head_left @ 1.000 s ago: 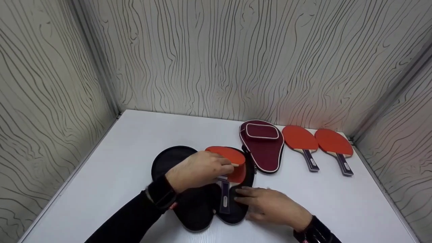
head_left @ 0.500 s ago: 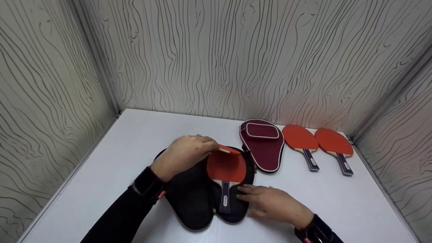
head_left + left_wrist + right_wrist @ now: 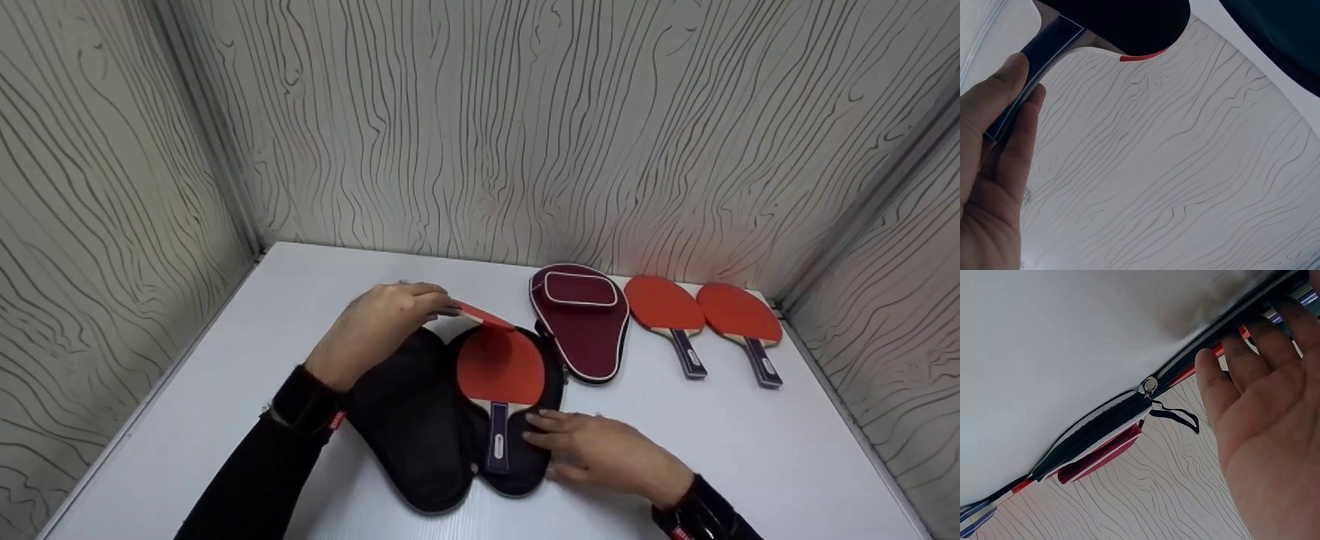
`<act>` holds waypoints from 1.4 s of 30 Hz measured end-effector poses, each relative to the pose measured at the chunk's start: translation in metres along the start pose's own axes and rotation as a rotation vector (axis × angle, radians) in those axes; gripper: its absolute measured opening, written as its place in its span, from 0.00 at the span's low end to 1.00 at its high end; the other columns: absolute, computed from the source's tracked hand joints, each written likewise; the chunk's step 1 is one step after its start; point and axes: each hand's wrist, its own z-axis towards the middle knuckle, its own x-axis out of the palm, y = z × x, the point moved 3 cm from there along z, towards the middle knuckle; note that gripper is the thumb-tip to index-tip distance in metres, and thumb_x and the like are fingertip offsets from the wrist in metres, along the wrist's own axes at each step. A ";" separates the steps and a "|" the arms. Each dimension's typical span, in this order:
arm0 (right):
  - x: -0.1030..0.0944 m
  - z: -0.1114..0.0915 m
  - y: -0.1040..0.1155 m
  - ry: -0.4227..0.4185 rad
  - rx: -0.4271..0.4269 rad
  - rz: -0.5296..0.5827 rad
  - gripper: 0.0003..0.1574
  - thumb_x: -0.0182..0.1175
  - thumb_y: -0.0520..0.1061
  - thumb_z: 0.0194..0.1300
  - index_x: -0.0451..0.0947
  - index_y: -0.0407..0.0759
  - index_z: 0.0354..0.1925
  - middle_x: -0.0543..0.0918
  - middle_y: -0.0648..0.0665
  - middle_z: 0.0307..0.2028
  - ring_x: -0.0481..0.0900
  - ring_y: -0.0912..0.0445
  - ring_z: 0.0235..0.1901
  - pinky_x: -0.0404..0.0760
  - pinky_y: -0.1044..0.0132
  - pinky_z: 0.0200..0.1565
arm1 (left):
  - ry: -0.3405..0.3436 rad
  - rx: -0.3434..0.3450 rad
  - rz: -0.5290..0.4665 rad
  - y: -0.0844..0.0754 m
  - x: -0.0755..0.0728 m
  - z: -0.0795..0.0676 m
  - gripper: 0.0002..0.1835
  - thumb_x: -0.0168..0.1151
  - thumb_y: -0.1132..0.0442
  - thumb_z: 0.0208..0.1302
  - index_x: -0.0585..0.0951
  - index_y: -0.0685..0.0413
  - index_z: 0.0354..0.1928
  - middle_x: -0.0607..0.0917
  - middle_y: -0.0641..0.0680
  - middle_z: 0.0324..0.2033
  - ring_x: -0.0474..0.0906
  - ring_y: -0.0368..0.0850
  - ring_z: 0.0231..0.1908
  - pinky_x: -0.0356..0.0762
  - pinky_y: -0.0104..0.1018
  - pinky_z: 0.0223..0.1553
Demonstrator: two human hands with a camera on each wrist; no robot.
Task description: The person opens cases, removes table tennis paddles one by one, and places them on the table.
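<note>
My left hand (image 3: 379, 330) holds a table tennis paddle (image 3: 486, 315) raised and tilted above the far end of an open black paddle case (image 3: 420, 442). In the left wrist view, thumb and fingers grip its blue handle (image 3: 1044, 62), and its black face (image 3: 1134, 22) shows. A second paddle (image 3: 501, 367) lies red side up in the right half of the case, handle towards me. My right hand (image 3: 607, 454) rests at the case's right edge. Its extended fingers (image 3: 1247, 354) touch the zipped rim in the right wrist view.
A maroon paddle case (image 3: 589, 337) with a front pocket lies just right of the black one. Two more red paddles (image 3: 664, 307) (image 3: 739, 313) lie side by side further right. Patterned panels (image 3: 442, 135) enclose the back and sides of the white table (image 3: 300, 277).
My left hand has moved left and away from me with the paddle, uncovering the second paddle in the case. The right hand has stayed at the case's edge.
</note>
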 end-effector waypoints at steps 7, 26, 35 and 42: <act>0.001 0.000 -0.001 -0.009 0.002 -0.013 0.34 0.71 0.59 0.86 0.83 0.57 0.83 0.79 0.51 0.87 0.80 0.48 0.84 0.91 0.39 0.73 | -0.046 -0.100 -0.063 0.023 -0.007 -0.009 0.13 0.73 0.66 0.82 0.96 0.46 0.60 0.99 0.48 0.56 0.97 0.48 0.58 0.97 0.45 0.58; 0.002 0.001 -0.001 0.002 0.023 -0.003 0.35 0.70 0.60 0.86 0.82 0.58 0.83 0.79 0.51 0.87 0.80 0.48 0.85 0.91 0.38 0.73 | -0.044 -0.360 -0.001 0.100 -0.025 -0.039 0.14 0.69 0.68 0.85 0.94 0.52 0.65 0.96 0.59 0.64 0.96 0.63 0.61 0.97 0.61 0.54; 0.002 0.001 -0.002 0.010 0.027 -0.007 0.35 0.69 0.61 0.87 0.82 0.57 0.83 0.78 0.51 0.87 0.80 0.48 0.84 0.89 0.39 0.74 | -0.071 -0.444 0.050 0.131 -0.027 -0.051 0.15 0.69 0.72 0.83 0.94 0.57 0.65 0.96 0.62 0.62 0.96 0.67 0.57 0.96 0.63 0.54; 0.002 0.000 -0.002 0.010 0.027 0.006 0.35 0.69 0.60 0.87 0.81 0.58 0.84 0.78 0.52 0.87 0.79 0.49 0.85 0.90 0.37 0.73 | -0.082 -0.527 0.074 0.151 -0.031 -0.059 0.15 0.66 0.75 0.84 0.94 0.60 0.62 0.96 0.64 0.59 0.98 0.69 0.50 0.97 0.63 0.45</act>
